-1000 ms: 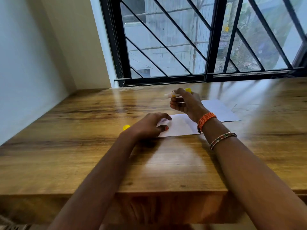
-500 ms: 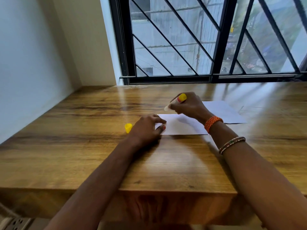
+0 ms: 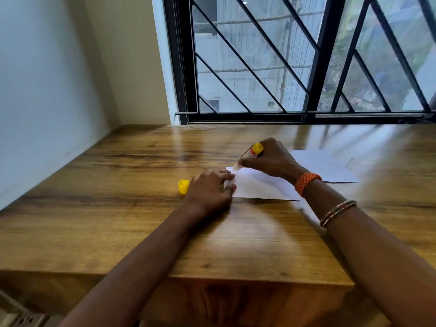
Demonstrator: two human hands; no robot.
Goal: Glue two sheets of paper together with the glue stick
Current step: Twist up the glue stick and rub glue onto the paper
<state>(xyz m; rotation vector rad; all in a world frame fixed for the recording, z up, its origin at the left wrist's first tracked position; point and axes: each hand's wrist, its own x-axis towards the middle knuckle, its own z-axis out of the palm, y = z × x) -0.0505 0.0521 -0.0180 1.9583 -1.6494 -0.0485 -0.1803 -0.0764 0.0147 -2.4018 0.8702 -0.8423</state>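
**Glue stick tip on near sheet, top-left corner**

L to R: yellow cap (image 3: 183, 186) stands on wooden table (image 3: 118, 208), just left of left hand (image 3: 208, 193). Left hand lies flat, fingers together, pressing left edge of near sheet (image 3: 259, 186). Right hand (image 3: 271, 161) has fingers clamped round glue stick (image 3: 250, 155), tilted, tip touching sheet's far-left corner. Second sheet (image 3: 330, 165) lies farther right, partly under near sheet's area behind the wrist w/ orange bracelet (image 3: 306, 181).
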